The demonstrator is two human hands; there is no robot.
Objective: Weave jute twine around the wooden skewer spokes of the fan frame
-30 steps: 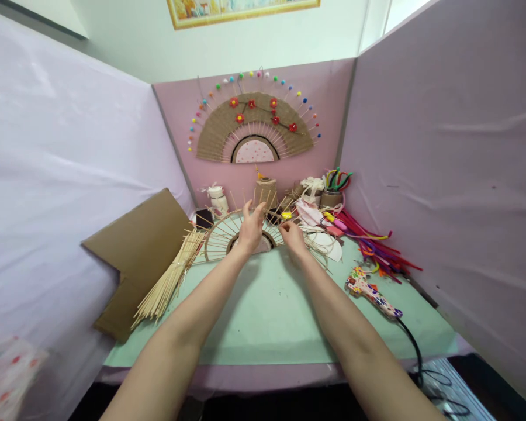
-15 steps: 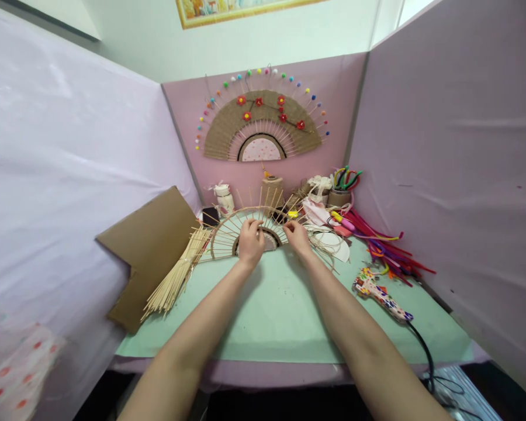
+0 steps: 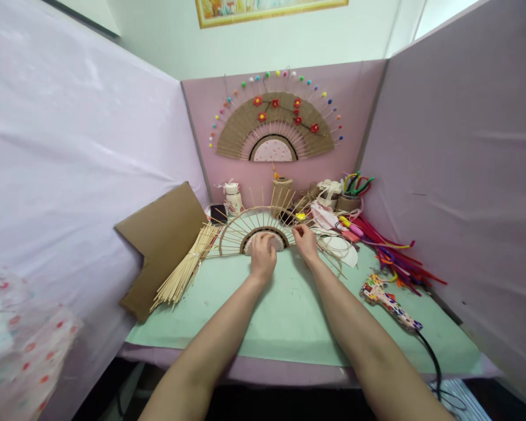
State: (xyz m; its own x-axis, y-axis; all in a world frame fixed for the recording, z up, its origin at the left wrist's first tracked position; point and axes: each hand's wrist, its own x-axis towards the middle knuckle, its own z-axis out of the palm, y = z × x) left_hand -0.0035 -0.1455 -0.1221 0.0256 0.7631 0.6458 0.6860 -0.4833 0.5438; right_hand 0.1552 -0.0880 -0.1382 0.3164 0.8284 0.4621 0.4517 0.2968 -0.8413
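Observation:
A half-round fan frame (image 3: 228, 240) of thin sticks lies on the green table, with a curved band across its sticks. My left hand (image 3: 263, 255) rests on its pale half-circle base (image 3: 251, 241), fingers spread and slightly curved, covering part of it. At the frame's right side my right hand (image 3: 305, 242) is closed in a pinch among the sticks. What lies between those fingertips is too small to make out. Loose twine (image 3: 333, 256) curls just right of that hand, near a white paper piece (image 3: 345, 250).
A bundle of sticks (image 3: 186, 272) and brown cardboard (image 3: 162, 245) lie left. On the right are a corded, patterned glue gun (image 3: 391, 302) and coloured pipe cleaners (image 3: 401, 260). Behind stand a white bottle (image 3: 234, 199), a twine spool (image 3: 283, 193) and scissors (image 3: 358, 184). A decorated fan (image 3: 272, 108) hangs above.
My left hand has come down from the sticks onto the half-circle base, its fingers flatter. The right hand stays pinched at the frame's right side. The whole view has shifted slightly.

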